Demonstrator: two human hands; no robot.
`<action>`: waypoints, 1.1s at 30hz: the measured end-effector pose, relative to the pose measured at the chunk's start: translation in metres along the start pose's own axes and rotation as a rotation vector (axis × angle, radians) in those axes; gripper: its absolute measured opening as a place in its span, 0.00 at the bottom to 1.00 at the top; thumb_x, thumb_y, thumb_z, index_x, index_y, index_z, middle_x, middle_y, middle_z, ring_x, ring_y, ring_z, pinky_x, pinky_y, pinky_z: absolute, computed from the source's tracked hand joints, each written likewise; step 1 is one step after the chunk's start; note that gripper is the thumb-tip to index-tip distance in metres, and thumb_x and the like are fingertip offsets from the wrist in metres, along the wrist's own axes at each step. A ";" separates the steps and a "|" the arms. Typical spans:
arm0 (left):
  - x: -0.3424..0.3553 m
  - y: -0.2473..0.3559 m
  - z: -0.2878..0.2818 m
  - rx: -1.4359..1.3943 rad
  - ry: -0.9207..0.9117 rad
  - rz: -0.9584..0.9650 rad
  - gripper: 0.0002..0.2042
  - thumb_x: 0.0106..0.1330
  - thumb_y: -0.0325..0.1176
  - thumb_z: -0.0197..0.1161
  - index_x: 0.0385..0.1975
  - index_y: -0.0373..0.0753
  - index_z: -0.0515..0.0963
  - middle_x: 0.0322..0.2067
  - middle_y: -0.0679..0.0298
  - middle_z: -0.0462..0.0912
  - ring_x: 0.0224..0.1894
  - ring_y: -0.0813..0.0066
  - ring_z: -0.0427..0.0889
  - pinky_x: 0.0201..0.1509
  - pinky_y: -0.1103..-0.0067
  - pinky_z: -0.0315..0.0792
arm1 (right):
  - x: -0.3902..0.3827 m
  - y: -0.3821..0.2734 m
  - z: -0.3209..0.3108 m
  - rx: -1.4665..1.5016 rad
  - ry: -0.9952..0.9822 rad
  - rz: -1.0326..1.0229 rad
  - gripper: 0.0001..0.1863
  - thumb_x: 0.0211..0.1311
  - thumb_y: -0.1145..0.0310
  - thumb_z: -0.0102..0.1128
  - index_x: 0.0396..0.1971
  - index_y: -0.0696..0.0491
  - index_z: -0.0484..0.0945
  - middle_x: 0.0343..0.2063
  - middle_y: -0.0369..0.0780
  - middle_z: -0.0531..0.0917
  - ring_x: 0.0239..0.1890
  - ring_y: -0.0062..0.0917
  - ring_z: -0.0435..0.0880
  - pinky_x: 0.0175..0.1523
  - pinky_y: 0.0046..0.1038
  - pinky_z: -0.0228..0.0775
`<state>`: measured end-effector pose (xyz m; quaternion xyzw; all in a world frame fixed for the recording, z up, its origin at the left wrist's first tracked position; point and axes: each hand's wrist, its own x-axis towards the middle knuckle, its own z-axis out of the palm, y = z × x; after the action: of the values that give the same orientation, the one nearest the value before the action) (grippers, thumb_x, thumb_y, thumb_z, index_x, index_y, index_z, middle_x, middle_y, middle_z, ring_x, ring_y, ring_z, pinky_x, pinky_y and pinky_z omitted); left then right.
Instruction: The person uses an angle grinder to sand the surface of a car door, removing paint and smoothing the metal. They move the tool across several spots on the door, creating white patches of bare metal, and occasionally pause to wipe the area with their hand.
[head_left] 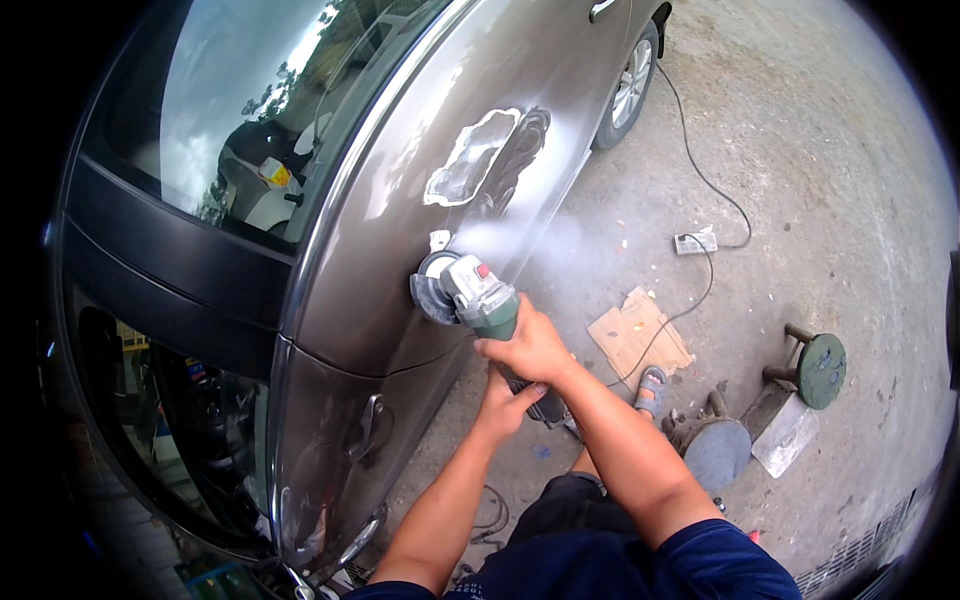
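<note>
The car door (400, 250) is glossy painted metal with a dull, sanded bare patch (470, 158). The grinder (480, 298) has a matt plastic body. Rough concrete floor (800, 180), torn cardboard (635, 335).

Single head-worn fisheye, looking down and forward along both forearms, close to the car door (400, 250); concrete floor (800, 150) on the right. Edges bend.

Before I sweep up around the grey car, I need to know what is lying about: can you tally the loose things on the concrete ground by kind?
Round stools with dark green tops: 2, one upright, one tipped on its side
Torn brown cardboard sheet: 1
White power strip with black cable: 1
Pale flat rectangular slab: 1
Total: 5
</note>
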<state>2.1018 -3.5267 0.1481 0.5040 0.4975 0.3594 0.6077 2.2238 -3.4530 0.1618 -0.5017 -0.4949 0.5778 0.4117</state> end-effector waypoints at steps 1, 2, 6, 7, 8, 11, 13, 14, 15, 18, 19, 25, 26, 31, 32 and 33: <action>0.001 0.000 -0.001 -0.016 -0.006 -0.030 0.38 0.62 0.27 0.66 0.68 0.33 0.50 0.59 0.59 0.66 0.61 0.71 0.67 0.65 0.74 0.62 | 0.001 -0.001 -0.001 0.016 0.005 0.035 0.39 0.42 0.58 0.74 0.52 0.63 0.67 0.42 0.55 0.82 0.49 0.47 0.82 0.54 0.38 0.71; 0.004 0.000 -0.002 -0.032 -0.012 -0.059 0.38 0.62 0.27 0.66 0.68 0.33 0.49 0.59 0.59 0.66 0.61 0.71 0.67 0.65 0.73 0.62 | 0.004 -0.002 -0.003 0.031 0.010 0.070 0.41 0.41 0.58 0.74 0.54 0.63 0.67 0.44 0.54 0.82 0.50 0.46 0.81 0.55 0.37 0.71; 0.006 -0.006 -0.001 -0.022 -0.019 -0.051 0.38 0.62 0.27 0.65 0.69 0.33 0.48 0.60 0.58 0.65 0.62 0.70 0.66 0.66 0.73 0.62 | 0.003 0.000 -0.005 -0.007 0.001 0.040 0.40 0.40 0.58 0.74 0.54 0.62 0.68 0.44 0.53 0.82 0.49 0.44 0.82 0.55 0.37 0.71; 0.007 -0.007 0.002 -0.048 -0.015 -0.034 0.39 0.62 0.27 0.65 0.69 0.33 0.47 0.60 0.58 0.65 0.62 0.70 0.66 0.66 0.73 0.62 | 0.002 -0.001 -0.005 -0.041 -0.013 0.025 0.40 0.40 0.58 0.74 0.53 0.62 0.68 0.44 0.53 0.82 0.49 0.43 0.82 0.55 0.37 0.71; 0.007 -0.008 0.005 -0.074 -0.012 -0.017 0.39 0.63 0.26 0.65 0.70 0.33 0.47 0.61 0.58 0.65 0.63 0.69 0.66 0.66 0.73 0.62 | 0.003 -0.003 -0.007 -0.037 -0.006 0.025 0.40 0.40 0.58 0.74 0.53 0.62 0.68 0.44 0.53 0.82 0.49 0.44 0.82 0.55 0.37 0.71; 0.012 0.000 0.006 -0.085 -0.038 -0.077 0.41 0.63 0.26 0.64 0.71 0.33 0.44 0.62 0.57 0.63 0.64 0.68 0.65 0.67 0.73 0.61 | 0.005 -0.004 -0.012 -0.015 0.004 0.032 0.39 0.41 0.58 0.73 0.52 0.62 0.68 0.43 0.54 0.82 0.49 0.46 0.82 0.55 0.38 0.71; 0.012 -0.002 0.005 -0.079 -0.043 -0.105 0.42 0.63 0.26 0.64 0.71 0.33 0.43 0.63 0.57 0.62 0.64 0.68 0.65 0.68 0.73 0.60 | 0.009 -0.005 -0.016 0.011 -0.003 0.039 0.38 0.42 0.59 0.73 0.51 0.63 0.67 0.41 0.56 0.82 0.48 0.50 0.81 0.54 0.39 0.71; 0.008 -0.012 0.003 -0.081 -0.036 -0.096 0.41 0.63 0.26 0.64 0.71 0.33 0.43 0.63 0.57 0.62 0.64 0.68 0.65 0.68 0.73 0.60 | 0.006 -0.005 -0.013 -0.045 -0.005 0.034 0.38 0.42 0.59 0.73 0.51 0.63 0.67 0.41 0.56 0.82 0.48 0.50 0.81 0.54 0.39 0.71; 0.008 -0.013 0.005 -0.085 -0.031 -0.086 0.41 0.63 0.26 0.64 0.71 0.33 0.43 0.63 0.57 0.62 0.64 0.69 0.65 0.67 0.73 0.60 | 0.005 -0.003 -0.013 -0.046 -0.020 0.023 0.38 0.42 0.59 0.73 0.51 0.63 0.67 0.41 0.56 0.82 0.48 0.50 0.81 0.53 0.39 0.71; 0.012 -0.012 0.010 -0.080 -0.020 -0.005 0.41 0.63 0.25 0.64 0.71 0.33 0.44 0.62 0.57 0.63 0.63 0.69 0.65 0.67 0.74 0.61 | 0.005 -0.004 -0.014 -0.098 -0.015 -0.008 0.37 0.43 0.59 0.73 0.50 0.63 0.66 0.40 0.56 0.82 0.48 0.50 0.81 0.53 0.40 0.72; 0.015 -0.009 0.009 -0.071 -0.037 -0.020 0.41 0.63 0.25 0.64 0.71 0.33 0.44 0.62 0.57 0.63 0.64 0.68 0.65 0.67 0.74 0.62 | 0.008 -0.007 -0.016 -0.071 -0.011 0.008 0.38 0.42 0.58 0.73 0.51 0.63 0.67 0.41 0.56 0.82 0.48 0.50 0.81 0.53 0.39 0.72; 0.011 -0.020 0.007 -0.058 -0.024 0.028 0.39 0.63 0.24 0.63 0.70 0.33 0.45 0.61 0.58 0.65 0.62 0.70 0.67 0.66 0.72 0.63 | 0.004 -0.009 -0.014 -0.083 -0.062 -0.001 0.37 0.43 0.61 0.73 0.51 0.63 0.66 0.40 0.57 0.82 0.48 0.51 0.81 0.53 0.40 0.72; 0.013 -0.023 0.006 -0.075 -0.037 0.003 0.39 0.63 0.24 0.63 0.70 0.34 0.45 0.61 0.58 0.65 0.62 0.70 0.67 0.66 0.72 0.63 | 0.005 -0.008 -0.016 -0.093 -0.052 0.017 0.36 0.43 0.62 0.72 0.51 0.63 0.66 0.40 0.57 0.82 0.48 0.51 0.81 0.53 0.40 0.72; 0.028 -0.011 0.009 -0.134 -0.058 -0.017 0.34 0.63 0.26 0.65 0.66 0.34 0.51 0.58 0.57 0.67 0.61 0.68 0.68 0.64 0.72 0.64 | 0.012 -0.015 -0.023 -0.071 -0.032 0.026 0.38 0.42 0.60 0.72 0.51 0.63 0.66 0.41 0.57 0.82 0.48 0.51 0.81 0.53 0.40 0.72; 0.025 -0.017 0.009 -0.140 -0.043 -0.007 0.34 0.63 0.26 0.65 0.66 0.34 0.51 0.58 0.57 0.67 0.61 0.68 0.68 0.64 0.72 0.64 | 0.009 -0.014 -0.021 -0.081 -0.054 0.026 0.38 0.42 0.60 0.73 0.51 0.63 0.66 0.41 0.57 0.82 0.48 0.51 0.81 0.53 0.40 0.72; 0.020 -0.020 0.011 -0.144 -0.031 0.006 0.34 0.63 0.26 0.65 0.65 0.34 0.51 0.58 0.57 0.67 0.61 0.68 0.68 0.64 0.72 0.64 | 0.008 -0.016 -0.021 -0.090 -0.074 0.023 0.38 0.42 0.59 0.73 0.51 0.63 0.66 0.41 0.57 0.82 0.48 0.51 0.81 0.53 0.40 0.72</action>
<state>2.1162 -3.5151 0.1234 0.4658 0.4595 0.3883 0.6490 2.2429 -3.4388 0.1758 -0.5038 -0.5294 0.5779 0.3634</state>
